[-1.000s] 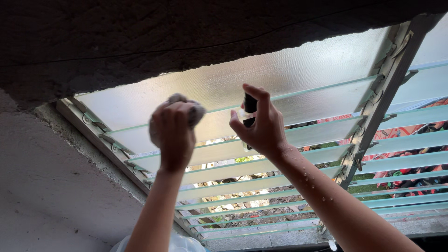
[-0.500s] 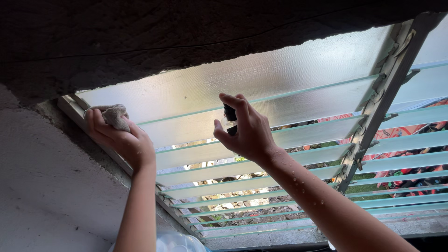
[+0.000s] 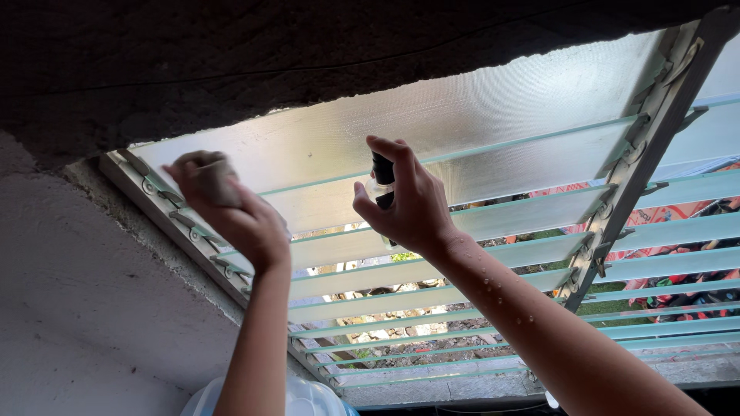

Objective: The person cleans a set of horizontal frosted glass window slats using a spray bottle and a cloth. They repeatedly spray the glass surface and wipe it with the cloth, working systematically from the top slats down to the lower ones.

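Overhead, in the head view, your left hand (image 3: 231,212) is bunched around a small grey cloth (image 3: 210,179), fingers curled tight so that only a wad of it shows above the knuckles. That wad sits against the upper frosted glass slat (image 3: 478,127) near its left end, just beside the metal clips of the left window frame (image 3: 166,208). Your right hand (image 3: 408,204) is wrapped around a small clear spray bottle (image 3: 379,185) with a black top, index finger hooked over the nozzle and thumb under the body. The bottle is close to the second slat (image 3: 532,173), roughly at the middle of the pane, well apart from the cloth.

To wipe well, I'd say keep the cloth flat on the glass rather than balled up, so more of it bears on the surface, and press lightly, since each slat is held only at its ends by the clips. Work along the length of 1 slat at a time. Aim the nozzle square at the glass; droplets already bead on your right forearm (image 3: 509,296), which suggests spray is running down toward you.

Above the opening runs a rough dark concrete lintel (image 3: 308,54), and a pale plaster wall (image 3: 85,308) falls away on the left. A clear plastic container (image 3: 301,397) peeks up at the bottom edge, below your left arm. Between the lower open slats you can see ground, greenery and red patterned fabric (image 3: 678,223) outside.
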